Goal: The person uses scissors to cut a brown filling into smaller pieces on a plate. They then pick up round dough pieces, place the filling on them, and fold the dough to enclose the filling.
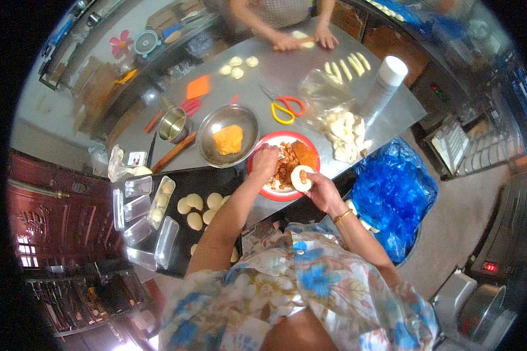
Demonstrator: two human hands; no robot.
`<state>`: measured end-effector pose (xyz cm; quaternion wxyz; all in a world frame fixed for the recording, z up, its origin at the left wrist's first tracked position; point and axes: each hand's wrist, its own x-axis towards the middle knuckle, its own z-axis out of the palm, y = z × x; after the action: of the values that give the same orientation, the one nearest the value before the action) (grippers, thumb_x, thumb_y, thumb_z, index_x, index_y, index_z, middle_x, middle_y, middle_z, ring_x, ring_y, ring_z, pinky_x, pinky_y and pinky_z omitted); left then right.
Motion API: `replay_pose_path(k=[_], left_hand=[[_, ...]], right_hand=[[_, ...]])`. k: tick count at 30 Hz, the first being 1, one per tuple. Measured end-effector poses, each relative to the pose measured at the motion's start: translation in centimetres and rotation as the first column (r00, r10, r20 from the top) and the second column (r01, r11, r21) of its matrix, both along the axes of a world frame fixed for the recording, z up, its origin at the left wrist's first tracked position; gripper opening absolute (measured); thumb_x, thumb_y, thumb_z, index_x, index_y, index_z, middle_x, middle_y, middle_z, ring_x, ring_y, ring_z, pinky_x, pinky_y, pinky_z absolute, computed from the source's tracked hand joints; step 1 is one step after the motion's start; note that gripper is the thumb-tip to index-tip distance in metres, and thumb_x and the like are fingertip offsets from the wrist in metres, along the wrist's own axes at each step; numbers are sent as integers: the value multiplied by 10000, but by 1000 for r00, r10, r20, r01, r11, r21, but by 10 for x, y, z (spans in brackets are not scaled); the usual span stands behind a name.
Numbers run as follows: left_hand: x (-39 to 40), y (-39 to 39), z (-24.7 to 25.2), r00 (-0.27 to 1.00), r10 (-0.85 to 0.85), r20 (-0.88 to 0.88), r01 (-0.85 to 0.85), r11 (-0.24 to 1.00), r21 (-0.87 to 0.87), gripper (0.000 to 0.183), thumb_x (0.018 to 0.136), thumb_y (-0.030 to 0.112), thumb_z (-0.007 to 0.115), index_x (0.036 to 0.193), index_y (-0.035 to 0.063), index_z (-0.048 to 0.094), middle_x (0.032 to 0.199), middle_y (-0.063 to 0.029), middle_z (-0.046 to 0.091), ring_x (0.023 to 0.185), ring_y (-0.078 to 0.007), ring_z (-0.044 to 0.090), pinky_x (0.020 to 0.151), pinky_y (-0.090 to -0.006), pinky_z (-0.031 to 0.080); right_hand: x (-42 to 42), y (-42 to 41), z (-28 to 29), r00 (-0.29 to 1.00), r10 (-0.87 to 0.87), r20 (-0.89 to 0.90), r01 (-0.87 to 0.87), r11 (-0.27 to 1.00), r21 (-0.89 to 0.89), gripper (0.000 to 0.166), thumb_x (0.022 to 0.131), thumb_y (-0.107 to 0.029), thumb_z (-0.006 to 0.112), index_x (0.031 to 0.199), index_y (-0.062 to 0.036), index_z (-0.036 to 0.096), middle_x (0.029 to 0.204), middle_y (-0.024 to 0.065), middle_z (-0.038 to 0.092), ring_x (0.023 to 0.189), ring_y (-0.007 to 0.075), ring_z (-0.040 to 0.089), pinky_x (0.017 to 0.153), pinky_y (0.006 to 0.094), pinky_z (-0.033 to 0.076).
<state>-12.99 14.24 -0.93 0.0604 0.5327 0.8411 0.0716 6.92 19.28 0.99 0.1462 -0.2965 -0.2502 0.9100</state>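
My right hand [324, 193] holds a flattened round of pale dough [297, 180] with a small heap of brown filling [303, 177] at its centre. The dough is over the near right rim of a red basin [285, 133]. Chopped brown filling [286, 170] lies in this basin, beside a smoother orange-brown portion [305, 152]. My left hand [265, 161] reaches into the basin's left side. Its fingertips are at the filling, and whether they pinch any is hidden. Left of the basin stands a steel bowl [205, 145] with a lump of yellow-orange paste [228, 139].
Scissors [285, 109], a white-capped canister [384, 85] and bagged dough [344, 131] lie beyond the basin. Across the table a co-worker's hands [305, 40] roll dough. A black tray [182, 241] bears dough rounds [194, 221] and clear plastic boxes [167, 241]. A rolling pin [175, 151] lies left.
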Motion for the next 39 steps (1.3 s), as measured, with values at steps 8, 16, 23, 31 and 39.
replay_pose_path(k=[8, 16, 23, 31, 39], left_hand=[[4, -17, 8, 782, -155, 604, -125, 910, 396, 160, 736, -66, 508, 871, 18, 522, 771, -94, 581, 706, -216, 590, 616, -337, 489], [56, -47, 27, 685, -172, 708, -278, 836, 473, 62, 765, -26, 572, 825, -15, 563, 748, -34, 579, 632, -84, 548, 543, -213, 459], [56, -54, 41, 724, -151, 673, -300, 810, 504, 96, 759, -12, 589, 854, -12, 595, 730, -41, 587, 649, -74, 551, 574, -216, 464], [-86, -65, 42, 973, 162, 164, -215, 896, 389, 132, 721, 142, 600, 741, 12, 619, 726, -163, 605, 677, -308, 593, 618, -361, 472], [-134, -64, 14, 979, 200, -49, -197, 979, 55, 268, 721, 73, 567, 980, 21, 521, 911, -200, 589, 854, -373, 574, 739, -442, 464]], right_hand=[[-11, 5, -21, 999, -35, 40, 37, 999, -36, 257, 845, -109, 462, 1066, 12, 512, 1000, 91, 600, 876, 166, 602, 738, 273, 507], [-30, -7, 7, 992, 70, -109, -74, 997, -36, 204, 860, -142, 482, 1030, -38, 530, 930, 30, 598, 793, 110, 582, 623, 235, 494], [-32, -6, 3, 989, 65, -134, -69, 997, -24, 236, 863, -96, 475, 1084, -15, 494, 996, 69, 588, 845, 157, 598, 659, 266, 523], [-19, -8, 15, 996, -31, -81, 22, 994, -103, 299, 866, -111, 478, 1139, 8, 460, 1079, 116, 569, 964, 200, 579, 790, 309, 520], [-6, -6, 4, 998, -64, -25, 62, 996, -66, 262, 857, -140, 503, 1069, 14, 513, 1008, 100, 601, 896, 179, 603, 736, 277, 533]])
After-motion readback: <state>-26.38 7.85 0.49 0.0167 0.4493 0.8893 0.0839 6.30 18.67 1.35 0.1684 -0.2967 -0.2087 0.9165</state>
